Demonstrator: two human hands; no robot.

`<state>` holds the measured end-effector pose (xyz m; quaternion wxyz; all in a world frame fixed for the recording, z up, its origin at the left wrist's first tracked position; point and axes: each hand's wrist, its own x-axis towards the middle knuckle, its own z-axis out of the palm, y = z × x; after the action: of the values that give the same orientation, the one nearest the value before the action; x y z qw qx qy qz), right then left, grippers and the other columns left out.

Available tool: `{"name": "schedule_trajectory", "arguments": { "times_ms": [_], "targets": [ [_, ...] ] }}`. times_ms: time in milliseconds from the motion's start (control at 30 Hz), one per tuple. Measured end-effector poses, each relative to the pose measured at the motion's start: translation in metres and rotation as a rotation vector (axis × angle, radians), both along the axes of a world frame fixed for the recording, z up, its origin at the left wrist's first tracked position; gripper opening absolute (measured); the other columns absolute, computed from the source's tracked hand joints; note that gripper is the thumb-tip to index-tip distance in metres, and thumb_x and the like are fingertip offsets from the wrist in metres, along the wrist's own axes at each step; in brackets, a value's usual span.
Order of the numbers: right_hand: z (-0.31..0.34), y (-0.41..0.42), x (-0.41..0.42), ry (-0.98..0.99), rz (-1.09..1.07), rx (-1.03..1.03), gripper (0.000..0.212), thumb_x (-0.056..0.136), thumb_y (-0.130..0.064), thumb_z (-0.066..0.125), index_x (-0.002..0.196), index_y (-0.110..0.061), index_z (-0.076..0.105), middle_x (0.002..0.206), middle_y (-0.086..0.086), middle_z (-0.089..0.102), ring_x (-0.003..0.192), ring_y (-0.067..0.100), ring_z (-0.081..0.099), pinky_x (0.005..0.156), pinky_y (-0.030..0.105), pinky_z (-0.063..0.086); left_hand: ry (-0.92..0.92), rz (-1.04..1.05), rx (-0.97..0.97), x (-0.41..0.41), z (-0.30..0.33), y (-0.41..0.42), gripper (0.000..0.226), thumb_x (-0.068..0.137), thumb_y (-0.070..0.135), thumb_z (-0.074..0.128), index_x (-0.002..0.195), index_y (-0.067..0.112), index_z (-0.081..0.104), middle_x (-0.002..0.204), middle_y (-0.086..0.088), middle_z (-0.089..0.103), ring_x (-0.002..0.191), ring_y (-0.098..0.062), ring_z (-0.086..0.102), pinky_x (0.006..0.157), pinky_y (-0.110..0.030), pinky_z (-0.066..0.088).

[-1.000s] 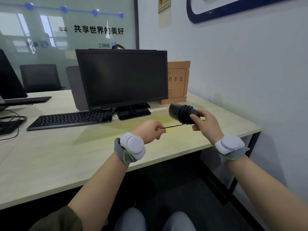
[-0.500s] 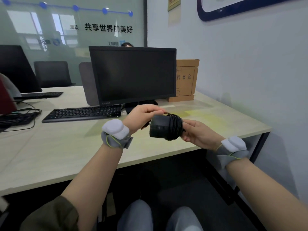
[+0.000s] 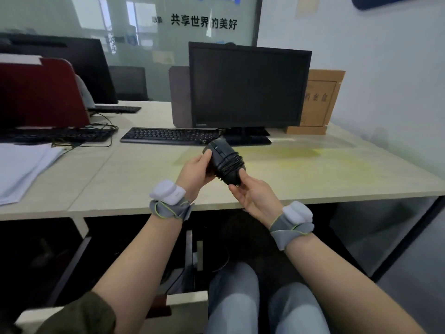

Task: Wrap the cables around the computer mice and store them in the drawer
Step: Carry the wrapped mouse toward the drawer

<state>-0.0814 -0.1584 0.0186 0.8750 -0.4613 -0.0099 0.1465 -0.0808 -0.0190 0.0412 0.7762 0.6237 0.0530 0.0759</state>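
Between both hands, above the desk edge (image 3: 313, 189), sits the black mouse (image 3: 222, 162), cable (image 3: 231, 165) coiled around it. Left hand (image 3: 195, 172) grips its front; right hand (image 3: 252, 194) pinches its rear. Wrapping looks finished; stowing it in the drawer comes next.

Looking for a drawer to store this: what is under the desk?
Under the desk show the person's knees, dangling cables and a pale panel at right. Much lies in shadow; no drawer can be made out.
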Motion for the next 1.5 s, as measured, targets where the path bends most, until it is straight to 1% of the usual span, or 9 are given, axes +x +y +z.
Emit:
{"name": "schedule_trajectory", "arguments": {
  "times_ms": [267,433,567,733,900,1133,1267,1400,1500],
  "targets": [
    [-0.040,0.056,-0.020,0.021,0.545,-0.489,0.017,0.092,-0.022,0.056,0.100,-0.007,0.058,0.096,0.008,0.064,0.074,0.017,0.072,0.058,0.019,0.055,0.304,-0.044,0.123,-0.043,-0.045,0.099,0.023,0.096,0.033,0.044,0.084,0.018,0.056,0.088,-0.003,0.056,0.076,-0.015,0.055,0.055,-0.021,0.054],
    [-0.051,0.075,-0.024,-0.214,0.817,-1.094,0.042,0.089,-0.027,0.060,0.124,-0.008,0.046,0.100,0.014,0.068,0.075,0.014,0.067,0.059,0.018,0.053,0.564,-0.163,0.282,-0.068,-0.074,0.133,0.021,0.095,0.035,0.044,0.085,0.019,0.053,0.080,0.003,0.050,0.067,-0.013,0.048,0.053,-0.021,0.050],
    [-0.056,0.090,-0.027,-0.513,0.791,-1.355,0.040,0.089,-0.027,0.058,0.125,-0.012,0.052,0.110,0.014,0.068,0.082,0.018,0.062,0.067,0.021,0.047,0.701,-0.272,0.456,-0.084,-0.095,0.144,0.025,0.095,0.036,0.044,0.088,0.015,0.054,0.075,0.001,0.045,0.060,-0.012,0.047,0.047,-0.018,0.051],
    [-0.068,0.103,-0.039,-0.834,0.571,-1.472,0.034,0.089,-0.030,0.057,0.120,-0.017,0.056,0.124,0.001,0.059,0.114,0.017,0.055,0.097,0.030,0.043,0.644,-0.381,0.699,-0.091,-0.120,0.139,0.020,0.094,0.031,0.049,0.100,0.014,0.059,0.091,-0.007,0.053,0.084,-0.020,0.057,0.082,-0.030,0.052],
    [-0.075,0.101,-0.047,-0.920,0.624,-1.547,0.028,0.087,-0.032,0.059,0.112,-0.019,0.064,0.131,0.003,0.048,0.119,0.020,0.049,0.104,0.039,0.038,0.570,-0.507,0.969,-0.097,-0.135,0.126,0.036,0.093,0.040,0.047,0.117,0.015,0.059,0.100,-0.005,0.058,0.095,-0.017,0.055,0.101,-0.034,0.043],
    [-0.069,0.106,-0.064,-0.961,0.731,-1.469,0.026,0.090,-0.025,0.055,0.106,-0.011,0.071,0.124,0.004,0.057,0.113,0.020,0.055,0.096,0.034,0.044,0.499,-0.510,1.251,-0.095,-0.137,0.118,0.037,0.091,0.044,0.049,0.099,0.012,0.065,0.089,-0.004,0.053,0.084,-0.015,0.047,0.077,-0.025,0.032],
    [-0.065,0.106,-0.070,-0.988,0.734,-1.505,0.029,0.091,-0.028,0.054,0.110,-0.012,0.069,0.126,0.004,0.056,0.113,0.022,0.055,0.098,0.039,0.043,0.487,-0.448,1.318,-0.094,-0.137,0.117,0.037,0.092,0.036,0.050,0.108,0.006,0.064,0.091,-0.007,0.057,0.085,-0.018,0.052,0.062,-0.020,0.035],
    [-0.061,0.099,-0.081,-0.949,0.895,-1.408,0.052,0.081,-0.041,0.067,0.120,-0.007,0.057,0.129,0.013,0.050,0.115,0.028,0.049,0.090,0.028,0.041,0.478,-0.411,1.328,-0.094,-0.135,0.117,0.033,0.090,0.031,0.054,0.111,0.008,0.064,0.114,-0.013,0.065,0.106,-0.026,0.060,0.081,-0.027,0.041],
    [-0.064,0.098,-0.089,-0.989,1.005,-1.559,0.066,0.073,-0.049,0.071,0.127,-0.017,0.049,0.140,0.004,0.034,0.129,0.019,0.032,0.103,0.026,0.033,0.442,-0.440,1.300,-0.097,-0.127,0.121,0.032,0.089,0.028,0.057,0.110,0.007,0.065,0.103,-0.012,0.067,0.090,-0.021,0.060,0.071,-0.025,0.041]
  ]
}}
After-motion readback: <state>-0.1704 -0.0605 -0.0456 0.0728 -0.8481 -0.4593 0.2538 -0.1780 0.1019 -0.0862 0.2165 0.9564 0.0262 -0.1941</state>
